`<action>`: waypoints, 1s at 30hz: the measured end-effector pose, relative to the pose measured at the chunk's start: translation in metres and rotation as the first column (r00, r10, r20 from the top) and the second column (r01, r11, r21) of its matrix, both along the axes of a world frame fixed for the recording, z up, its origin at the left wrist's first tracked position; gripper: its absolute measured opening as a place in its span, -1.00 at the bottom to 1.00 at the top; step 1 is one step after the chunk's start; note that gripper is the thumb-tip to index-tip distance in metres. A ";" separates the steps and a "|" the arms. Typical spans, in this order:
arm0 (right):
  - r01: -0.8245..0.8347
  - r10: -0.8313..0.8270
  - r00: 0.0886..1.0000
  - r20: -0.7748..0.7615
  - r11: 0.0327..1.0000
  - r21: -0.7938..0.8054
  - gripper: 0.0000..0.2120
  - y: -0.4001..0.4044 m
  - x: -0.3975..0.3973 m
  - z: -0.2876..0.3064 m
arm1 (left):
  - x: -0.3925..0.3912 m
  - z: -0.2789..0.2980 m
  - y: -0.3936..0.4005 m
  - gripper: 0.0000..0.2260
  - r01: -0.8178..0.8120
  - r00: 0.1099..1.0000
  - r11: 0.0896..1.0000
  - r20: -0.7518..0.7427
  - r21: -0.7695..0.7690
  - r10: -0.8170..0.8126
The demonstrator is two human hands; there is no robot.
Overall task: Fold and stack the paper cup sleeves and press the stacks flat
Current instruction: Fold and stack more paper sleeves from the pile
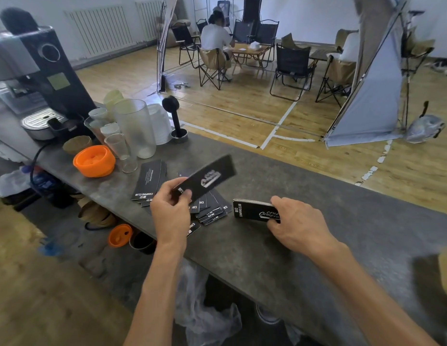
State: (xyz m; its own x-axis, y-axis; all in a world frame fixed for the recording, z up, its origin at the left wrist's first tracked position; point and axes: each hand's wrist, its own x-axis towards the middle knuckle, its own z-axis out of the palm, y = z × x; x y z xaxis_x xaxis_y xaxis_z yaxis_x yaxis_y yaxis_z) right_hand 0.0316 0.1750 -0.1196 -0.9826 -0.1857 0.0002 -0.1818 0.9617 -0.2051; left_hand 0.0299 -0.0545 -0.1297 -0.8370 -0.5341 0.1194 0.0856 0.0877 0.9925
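Grey stone surface [317,196]: my left hand [171,208] pinched one flat black printed paper sleeve [207,179]; right hand [296,221] gripped the black sleeve stack [252,211], which could fan out.

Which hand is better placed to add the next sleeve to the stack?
Left. The left hand already pinches a lifted sleeve above the loose pile, while the right hand grips the stack on the counter, steadying it.

A coffee machine [40,71] is standing at the counter's [304,245] far left end — beside it plastic cups [132,128], an orange bowl [94,160] and a tamper [176,118] are sitting along the back edge. Beyond, folding chairs [291,68] are surrounding a small table [249,52].
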 end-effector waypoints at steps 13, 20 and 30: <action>0.006 -0.006 1.000 0.005 1.000 0.001 -0.89 -0.001 0.001 0.001 | 0.003 -0.012 0.014 -0.71 0.082 0.996 0.911 -0.060 0.403 -0.063; -0.012 0.013 1.000 0.015 1.000 -0.006 -0.87 0.000 0.002 0.004 | 0.012 -0.020 0.045 -0.81 0.144 0.988 0.943 -0.008 -0.301 -0.154; -0.004 0.004 1.000 0.028 1.000 -0.003 -0.87 -0.001 0.001 0.004 | 0.022 -0.041 0.088 -0.46 0.364 0.925 0.773 0.102 -0.519 -0.367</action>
State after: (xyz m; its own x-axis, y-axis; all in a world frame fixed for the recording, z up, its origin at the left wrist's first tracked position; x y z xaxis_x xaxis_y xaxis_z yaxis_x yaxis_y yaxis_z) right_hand 0.0327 0.1738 -0.1156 -0.9816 -0.1893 -0.0262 -0.1795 0.9603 -0.2134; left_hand 0.0517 0.0339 -0.1710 -0.9551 -0.0443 0.2928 0.2214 0.5497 0.8055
